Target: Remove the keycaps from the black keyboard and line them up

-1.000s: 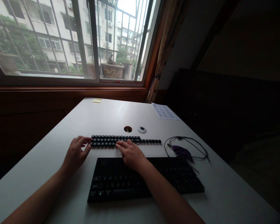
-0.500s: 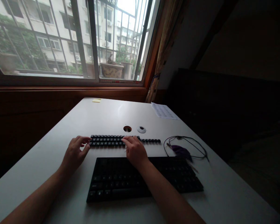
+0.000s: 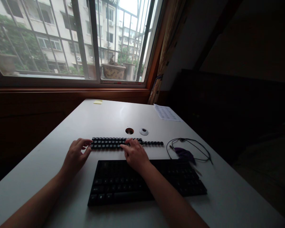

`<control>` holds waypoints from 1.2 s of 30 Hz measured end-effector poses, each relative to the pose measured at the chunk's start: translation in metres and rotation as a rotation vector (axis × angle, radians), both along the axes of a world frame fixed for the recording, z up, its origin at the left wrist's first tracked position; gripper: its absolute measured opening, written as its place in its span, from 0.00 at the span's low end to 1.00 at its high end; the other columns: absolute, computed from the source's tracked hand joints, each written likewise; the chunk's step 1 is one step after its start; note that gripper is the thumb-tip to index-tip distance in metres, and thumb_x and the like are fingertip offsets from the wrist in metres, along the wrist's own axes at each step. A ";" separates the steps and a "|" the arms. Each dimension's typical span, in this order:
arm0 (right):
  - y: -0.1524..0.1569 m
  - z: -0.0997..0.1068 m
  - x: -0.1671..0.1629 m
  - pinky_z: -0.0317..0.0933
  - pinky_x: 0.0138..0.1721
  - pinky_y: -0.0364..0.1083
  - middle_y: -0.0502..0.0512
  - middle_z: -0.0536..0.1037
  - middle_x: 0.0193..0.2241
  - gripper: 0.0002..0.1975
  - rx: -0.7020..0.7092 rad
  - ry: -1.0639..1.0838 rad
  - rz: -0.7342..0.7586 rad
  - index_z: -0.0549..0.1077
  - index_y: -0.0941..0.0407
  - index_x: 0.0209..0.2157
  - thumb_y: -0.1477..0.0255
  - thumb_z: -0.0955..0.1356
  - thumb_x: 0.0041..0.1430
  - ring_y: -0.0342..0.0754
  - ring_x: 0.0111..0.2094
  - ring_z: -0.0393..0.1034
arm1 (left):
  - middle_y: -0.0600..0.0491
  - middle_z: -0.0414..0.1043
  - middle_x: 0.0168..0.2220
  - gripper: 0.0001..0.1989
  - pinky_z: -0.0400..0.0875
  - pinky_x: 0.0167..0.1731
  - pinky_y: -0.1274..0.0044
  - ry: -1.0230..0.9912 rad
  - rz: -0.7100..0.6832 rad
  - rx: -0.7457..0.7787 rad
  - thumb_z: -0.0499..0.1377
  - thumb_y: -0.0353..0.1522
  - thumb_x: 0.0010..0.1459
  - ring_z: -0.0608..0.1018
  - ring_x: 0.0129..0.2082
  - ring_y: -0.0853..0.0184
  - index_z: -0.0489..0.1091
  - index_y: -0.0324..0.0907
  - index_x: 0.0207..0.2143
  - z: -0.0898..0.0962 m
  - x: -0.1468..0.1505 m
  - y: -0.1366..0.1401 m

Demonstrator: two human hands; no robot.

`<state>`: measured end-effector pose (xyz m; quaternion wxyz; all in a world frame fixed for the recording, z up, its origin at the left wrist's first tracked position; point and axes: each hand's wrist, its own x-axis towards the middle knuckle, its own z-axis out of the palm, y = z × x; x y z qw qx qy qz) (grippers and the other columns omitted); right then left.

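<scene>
Several rows of loose black keycaps lie side by side on the desk, with a single short row running on to the right. At their left end is my left hand, thumb and fingers apart, the tips by the outermost keycaps. My right hand reaches over the right part of the rows with fingers spread, its tips touching the keycaps and hiding some of them. Under my right forearm sits a black keyboard; its lower rows carry keys, while its dark upper left part is hard to make out.
Right of the keycaps lie a coiled black cable and a dark purple cloth-like thing. Beyond them are a cable hole, its round cover, printed paper and yellow notes on the white desk.
My right hand has shifted slightly left and toward me along the keycap rows, and its fingers have spread. My left hand stays where it was.
</scene>
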<state>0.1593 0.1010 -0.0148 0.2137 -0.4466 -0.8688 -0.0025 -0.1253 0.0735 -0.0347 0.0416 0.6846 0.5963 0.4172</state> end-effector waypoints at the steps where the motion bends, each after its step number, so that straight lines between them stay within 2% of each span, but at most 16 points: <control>1: -0.001 0.001 -0.001 0.59 0.52 0.52 0.55 0.69 0.51 0.20 0.000 -0.008 0.019 0.73 0.50 0.53 0.76 0.64 0.60 0.54 0.50 0.60 | 0.49 0.69 0.39 0.12 0.75 0.31 0.70 0.002 -0.002 0.005 0.53 0.36 0.59 0.74 0.37 0.61 0.70 0.42 0.42 0.001 0.000 0.000; 11: -0.002 0.000 -0.002 0.57 0.55 0.53 0.52 0.69 0.58 0.24 -0.042 -0.096 0.164 0.68 0.54 0.57 0.76 0.63 0.59 0.54 0.52 0.59 | 0.50 0.69 0.39 0.11 0.75 0.35 0.68 0.012 -0.008 0.019 0.53 0.35 0.60 0.74 0.37 0.61 0.70 0.42 0.43 -0.003 -0.002 0.001; 21: -0.002 -0.001 -0.003 0.57 0.55 0.53 0.51 0.68 0.59 0.24 -0.059 -0.130 0.154 0.66 0.54 0.59 0.75 0.63 0.60 0.54 0.53 0.58 | 0.49 0.69 0.39 0.11 0.74 0.32 0.70 0.018 -0.002 0.004 0.53 0.36 0.60 0.74 0.37 0.60 0.69 0.43 0.43 -0.004 -0.002 0.001; 36: -0.003 0.000 -0.004 0.57 0.55 0.53 0.51 0.64 0.62 0.26 -0.060 -0.131 0.135 0.64 0.53 0.61 0.76 0.62 0.61 0.54 0.55 0.58 | 0.49 0.70 0.40 0.11 0.76 0.36 0.68 0.030 -0.009 0.012 0.53 0.36 0.61 0.74 0.38 0.60 0.69 0.43 0.42 -0.002 -0.001 0.000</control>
